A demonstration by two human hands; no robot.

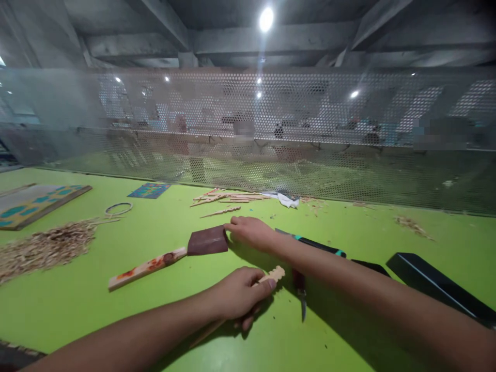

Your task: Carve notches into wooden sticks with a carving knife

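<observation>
My left hand [246, 294] is closed around a thin carved wooden stick [276, 276]; its notched end pokes out past the thumb and its tapered end points toward me. My right hand [251, 232] is stretched forward, thumb and fingers closed at the corner of a dark brown sheet that looks like sandpaper [207, 241]. That sheet meets the end of a pale wooden bar [147, 268] with red-brown stains. Partly under my right forearm lies a small carving knife [303, 305], its handle mostly hidden. A black-and-green handled tool [318, 245] lies just beyond that forearm.
A heap of wood shavings [50, 248] is on the left, near a ring [118, 208] and a patterned board [46, 204]. Several carved sticks [228, 198] and white paper [288, 200] lie before the perforated screen [248, 134]. A long black object [442, 284] is at right.
</observation>
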